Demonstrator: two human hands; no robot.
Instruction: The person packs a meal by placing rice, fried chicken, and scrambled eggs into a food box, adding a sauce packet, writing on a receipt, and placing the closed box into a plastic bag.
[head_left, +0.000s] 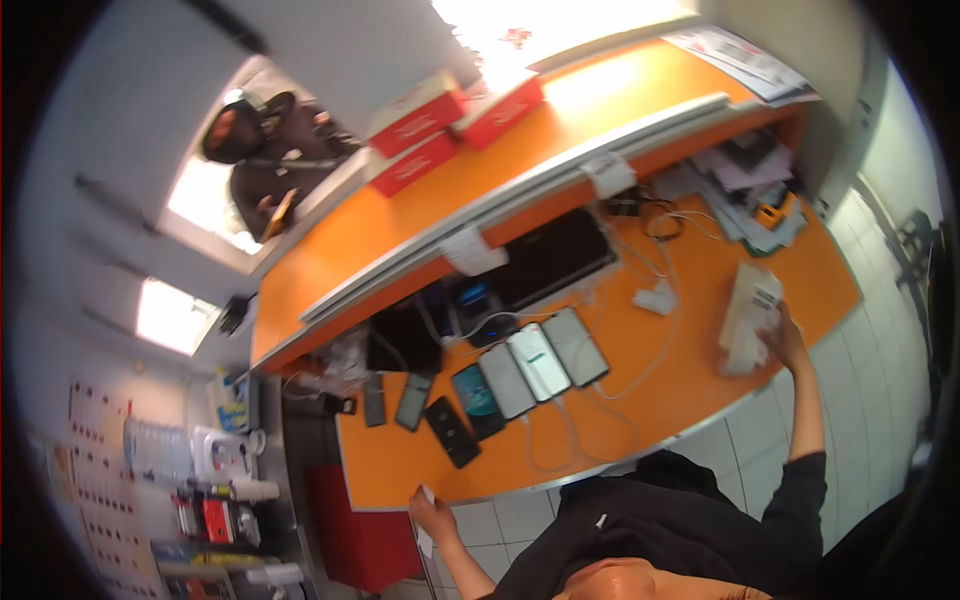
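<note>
My left hand (431, 517), at the front left edge of the orange desk (660, 400), is closed on a thin white strip, perhaps paper or tissue. My right hand (785, 342) has its fingers on a whitish, box-like pack (750, 318) with dark print, near the desk's right end. Between my hands several phones lie in a slanted row: a black one (452, 432), one with a teal screen (477, 400), a grey one (508, 382), one with a lit white screen (540, 362) and another grey one (575, 348). White cables run to some of them.
Behind the phones sits a dark monitor or panel (555, 260) under the raised shelf. Red-and-white boxes (415, 165) stand on the shelf. Papers (755, 190) pile up at the back right. A person in dark clothing (290, 150) is beyond the window; a red cabinet (355, 530) stands lower left.
</note>
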